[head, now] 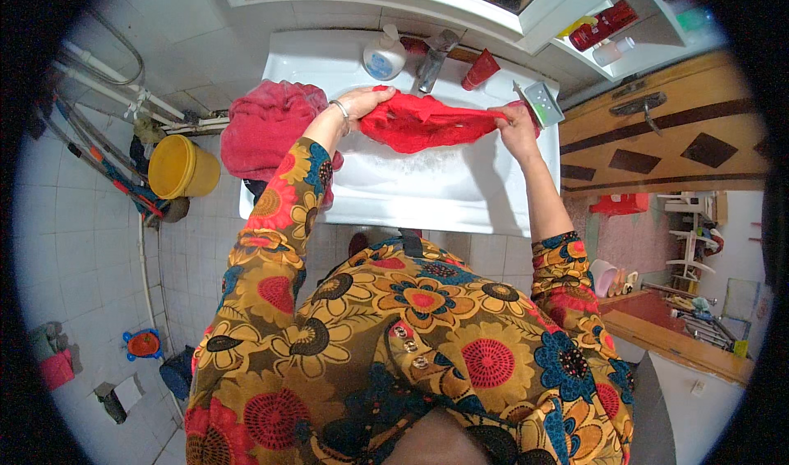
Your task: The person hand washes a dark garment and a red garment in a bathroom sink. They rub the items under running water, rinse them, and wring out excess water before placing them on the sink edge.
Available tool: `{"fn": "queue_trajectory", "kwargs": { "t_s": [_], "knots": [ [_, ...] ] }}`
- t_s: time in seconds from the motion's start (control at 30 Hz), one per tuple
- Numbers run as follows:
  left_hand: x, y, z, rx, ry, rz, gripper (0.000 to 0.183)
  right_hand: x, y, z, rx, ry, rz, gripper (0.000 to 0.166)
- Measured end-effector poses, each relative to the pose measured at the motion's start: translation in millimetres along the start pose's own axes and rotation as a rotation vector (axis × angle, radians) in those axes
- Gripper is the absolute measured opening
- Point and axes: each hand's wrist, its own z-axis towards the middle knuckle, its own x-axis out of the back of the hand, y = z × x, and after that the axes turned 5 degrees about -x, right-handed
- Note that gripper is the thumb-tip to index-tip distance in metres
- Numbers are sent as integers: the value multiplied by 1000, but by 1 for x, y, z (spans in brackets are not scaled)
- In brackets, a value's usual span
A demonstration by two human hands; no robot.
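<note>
A red cloth (pixel 431 126) is stretched between my two hands above a white ceramic washbasin (pixel 419 203). My left hand (pixel 362 104), with a bracelet at its wrist, grips the cloth's left end. The right end is pinched in my right hand (pixel 518 133). Under the cloth, the bowl shows what looks like suds or water; its detail is unclear. A bulky pinkish-red towel or garment (pixel 271 132) lies on the basin's left side, close to my left forearm. Behind the cloth stands a metal faucet (pixel 434 61).
A white pump bottle (pixel 383 55), a red tube (pixel 481 70) and a soap dish (pixel 542 104) stand along the basin's back and right. A yellow bucket (pixel 185 166) is at left, near pipes. A wooden door (pixel 666 132) and an open shelf (pixel 653 52) are at right.
</note>
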Motion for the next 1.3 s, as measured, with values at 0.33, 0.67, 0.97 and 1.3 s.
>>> {"fn": "queue_trajectory", "kwargs": {
  "t_s": [0.33,0.67,0.97,1.3],
  "knots": [
    [-39,14,-11,64,-431,-300,40,-69,-108,-42,-482,-523,1182,46],
    [-21,22,-23,-180,764,1369,31,5,-33,-7,-422,125,577,28],
    [35,-7,10,-518,272,424,37,50,-29,-17,-419,188,1292,33],
    [5,24,-22,-301,-138,92,19,50,71,-4,-515,193,658,25]
  ]
}}
